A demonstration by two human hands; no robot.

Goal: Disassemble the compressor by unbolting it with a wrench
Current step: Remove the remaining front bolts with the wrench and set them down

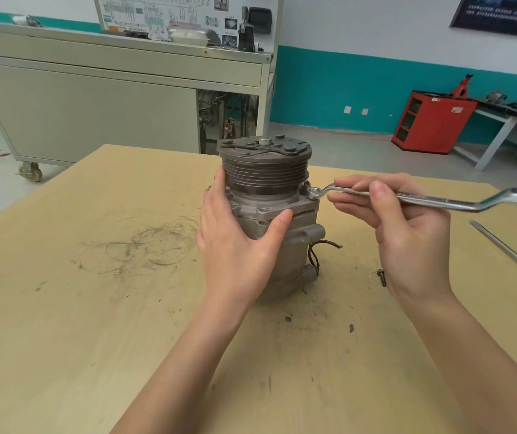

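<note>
A: Head view. Your compressor [263, 173] stands upright mid-table [94, 308], pulley on top. The wrench [423, 200] has its ring end over a flange bolt [313, 193] on the right side, so I'd say you're loosening that one.

B: Agreed, and a loose bolt [382, 277] lies by your right wrist. Your left hand [238, 239] wraps the housing, thumb across the front flange. Your right hand [407, 227] pinches the wrench shank close to the ring.

A: Next you'll likely need to slide that grip outward for leverage and brace against the twist
</note>
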